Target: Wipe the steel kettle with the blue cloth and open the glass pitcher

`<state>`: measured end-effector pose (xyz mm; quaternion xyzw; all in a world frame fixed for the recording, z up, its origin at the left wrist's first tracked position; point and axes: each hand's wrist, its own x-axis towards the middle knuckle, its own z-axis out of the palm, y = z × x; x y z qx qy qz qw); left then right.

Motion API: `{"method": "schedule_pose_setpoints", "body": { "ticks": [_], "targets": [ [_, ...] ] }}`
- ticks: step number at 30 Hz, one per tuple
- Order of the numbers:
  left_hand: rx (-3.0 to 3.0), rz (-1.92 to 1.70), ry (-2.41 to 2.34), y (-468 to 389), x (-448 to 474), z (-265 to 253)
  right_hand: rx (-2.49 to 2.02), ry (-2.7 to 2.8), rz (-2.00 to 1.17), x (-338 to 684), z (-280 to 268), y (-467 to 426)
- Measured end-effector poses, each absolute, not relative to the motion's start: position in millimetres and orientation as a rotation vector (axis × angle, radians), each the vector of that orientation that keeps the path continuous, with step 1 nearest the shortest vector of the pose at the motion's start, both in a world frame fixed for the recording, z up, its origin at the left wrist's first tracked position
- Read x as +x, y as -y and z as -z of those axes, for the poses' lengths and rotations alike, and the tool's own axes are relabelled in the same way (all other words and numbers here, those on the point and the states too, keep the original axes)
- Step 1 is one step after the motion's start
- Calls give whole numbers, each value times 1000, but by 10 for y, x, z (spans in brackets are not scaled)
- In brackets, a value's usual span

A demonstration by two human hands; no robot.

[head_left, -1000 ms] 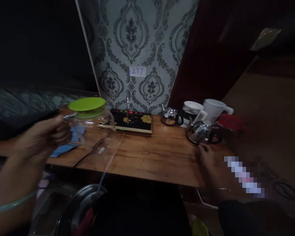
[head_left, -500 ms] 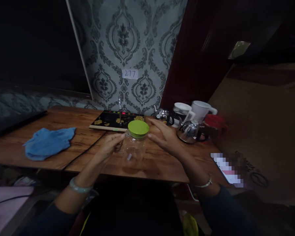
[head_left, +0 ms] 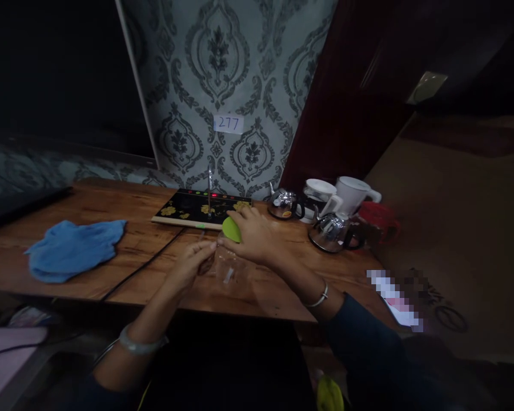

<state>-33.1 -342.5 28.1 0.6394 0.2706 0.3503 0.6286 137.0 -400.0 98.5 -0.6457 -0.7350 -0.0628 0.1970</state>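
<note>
A clear pitcher (head_left: 228, 275) with a green lid (head_left: 231, 229) is on the wooden table in front of me. My left hand (head_left: 199, 256) is closed at the pitcher's left side, round its handle, which is mostly hidden by the fingers. Over the top lies my right hand (head_left: 256, 235), its fingers curved across the green lid and covering the lid's right part. Just behind the lid is a black tea stove panel (head_left: 188, 206) with gold flowers and a thin metal spout (head_left: 209, 191).
A blue cloth (head_left: 75, 250) lies on the left of the wooden table (head_left: 163, 288). At right stand two metal kettles (head_left: 330, 232), white-lidded jugs (head_left: 353, 194) and a red jug (head_left: 379, 221). A phone (head_left: 396, 299) rests near the right edge. A black cord (head_left: 143, 267) crosses the table.
My right hand has moved left from beside the pitcher onto its green lid and closed over it. My left hand keeps its hold on the handle. The view has shifted slightly.
</note>
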Motion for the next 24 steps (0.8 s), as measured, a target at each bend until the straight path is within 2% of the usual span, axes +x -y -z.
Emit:
{"method": "schedule_pose_setpoints", "body": {
  "ticks": [6, 12, 24],
  "targets": [
    [1994, -1143, -909, 3489, -256, -245, -1885, 2032, 206, 1291, -1045, 3989],
    [2467, -1130, -872, 3440, -349, -332, -1791, 2127, 183, 1371, -1071, 3982],
    [2466, -1048, -816, 3238, -300, -259, -1666, 2109, 192, 1422, -981, 3924]
  ]
}}
